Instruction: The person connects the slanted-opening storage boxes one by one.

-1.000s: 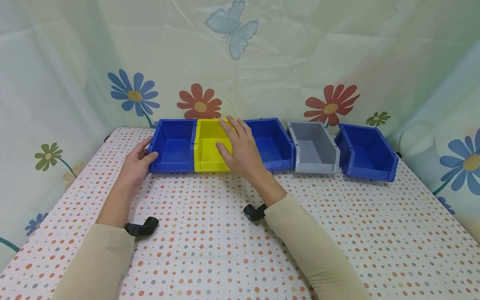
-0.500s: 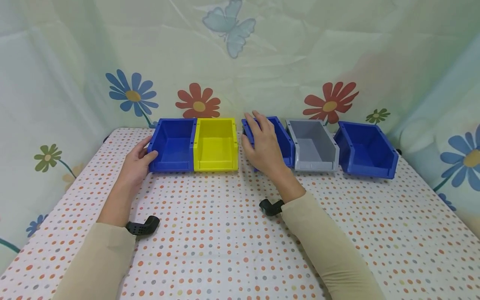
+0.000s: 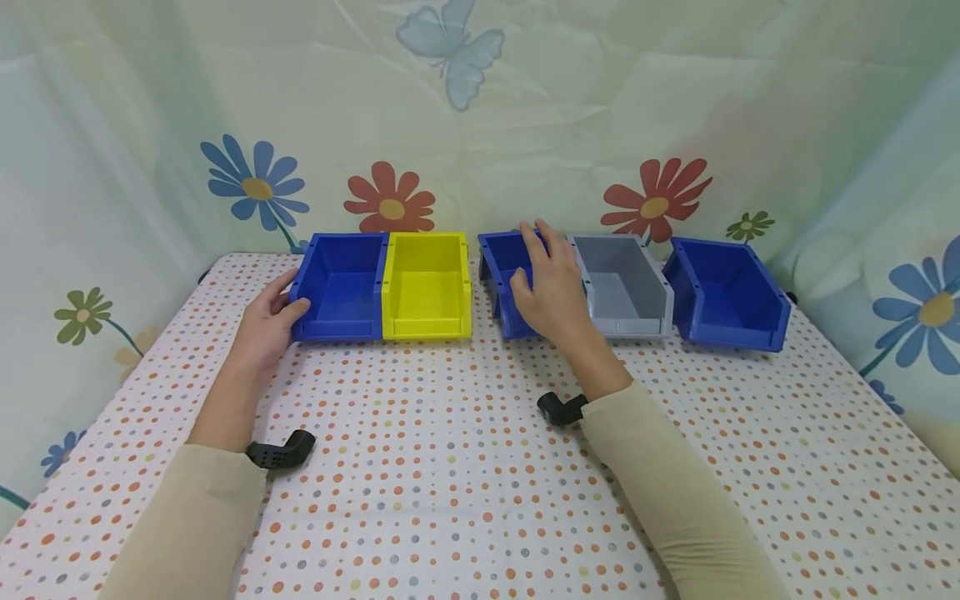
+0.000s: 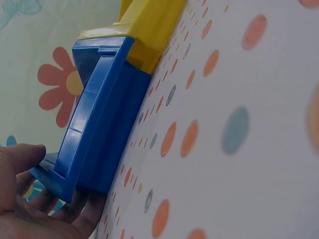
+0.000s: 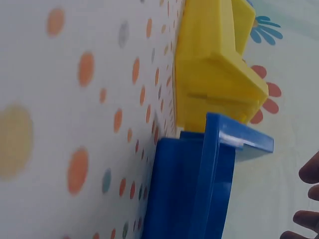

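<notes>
Fingers (image 4: pixel 89 216) of the left hand (image 3: pixel 262 327) grip the left wall of the end blue bin (image 3: pixel 337 292), which stands against the yellow bin (image 3: pixel 427 296) on the tabletop (image 3: pixel 420 517). Loosely extended, the right hand (image 3: pixel 555 296) is over the middle blue bin (image 3: pixel 516 318), set between yellow and grey (image 3: pixel 626 287); whether it touches cannot be told. Bin-placing seems the step in hand; a next move would call for a firm right-hand hold and closing the gap beside yellow.

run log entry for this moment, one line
left hand: grips leftmost blue bin | right hand: over middle blue bin | yellow bin: between these bins, gap on right
</notes>
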{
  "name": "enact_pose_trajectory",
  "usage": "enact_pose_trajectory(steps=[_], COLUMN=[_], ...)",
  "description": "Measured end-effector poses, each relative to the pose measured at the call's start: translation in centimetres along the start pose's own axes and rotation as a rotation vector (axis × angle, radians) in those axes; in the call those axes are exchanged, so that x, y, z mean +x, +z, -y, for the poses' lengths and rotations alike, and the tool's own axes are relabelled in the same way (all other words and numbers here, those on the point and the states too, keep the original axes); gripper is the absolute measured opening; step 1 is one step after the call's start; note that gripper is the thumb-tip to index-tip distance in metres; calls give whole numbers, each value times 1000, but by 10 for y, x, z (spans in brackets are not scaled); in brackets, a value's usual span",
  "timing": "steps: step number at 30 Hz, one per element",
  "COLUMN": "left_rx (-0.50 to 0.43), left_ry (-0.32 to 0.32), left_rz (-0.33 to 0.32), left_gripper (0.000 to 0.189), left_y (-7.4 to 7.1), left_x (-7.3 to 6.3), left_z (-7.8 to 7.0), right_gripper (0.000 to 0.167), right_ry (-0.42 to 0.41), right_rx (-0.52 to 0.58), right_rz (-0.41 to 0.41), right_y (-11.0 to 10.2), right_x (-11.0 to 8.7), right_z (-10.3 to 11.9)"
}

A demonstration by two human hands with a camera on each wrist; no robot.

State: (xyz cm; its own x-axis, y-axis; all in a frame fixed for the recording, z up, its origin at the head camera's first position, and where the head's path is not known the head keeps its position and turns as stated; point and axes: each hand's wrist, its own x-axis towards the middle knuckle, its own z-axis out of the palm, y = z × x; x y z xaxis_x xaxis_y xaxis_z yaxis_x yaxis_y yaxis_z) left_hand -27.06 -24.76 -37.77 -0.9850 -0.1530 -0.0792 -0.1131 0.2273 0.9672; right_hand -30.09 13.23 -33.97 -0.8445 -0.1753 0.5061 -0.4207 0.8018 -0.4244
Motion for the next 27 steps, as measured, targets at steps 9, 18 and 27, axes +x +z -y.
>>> enact_pose_trajectory(steps=[9,18,27], left_rx=[-13,-28,-22], left_ry=[-2,8,9], left_rz=[-4,5,2], left_gripper=[61,62,63], left_y=[0,0,1], left_x=[1,1,0], left_z=[1,0,-1], right_gripper=[67,71,72], right_ry=[66,111,136], right_rx=[-23,-86,-119], right_rz=[68,174,231], right_y=[-5,-7,-5], right_x=[0,-1,-3], right_z=[-18,-16,-11])
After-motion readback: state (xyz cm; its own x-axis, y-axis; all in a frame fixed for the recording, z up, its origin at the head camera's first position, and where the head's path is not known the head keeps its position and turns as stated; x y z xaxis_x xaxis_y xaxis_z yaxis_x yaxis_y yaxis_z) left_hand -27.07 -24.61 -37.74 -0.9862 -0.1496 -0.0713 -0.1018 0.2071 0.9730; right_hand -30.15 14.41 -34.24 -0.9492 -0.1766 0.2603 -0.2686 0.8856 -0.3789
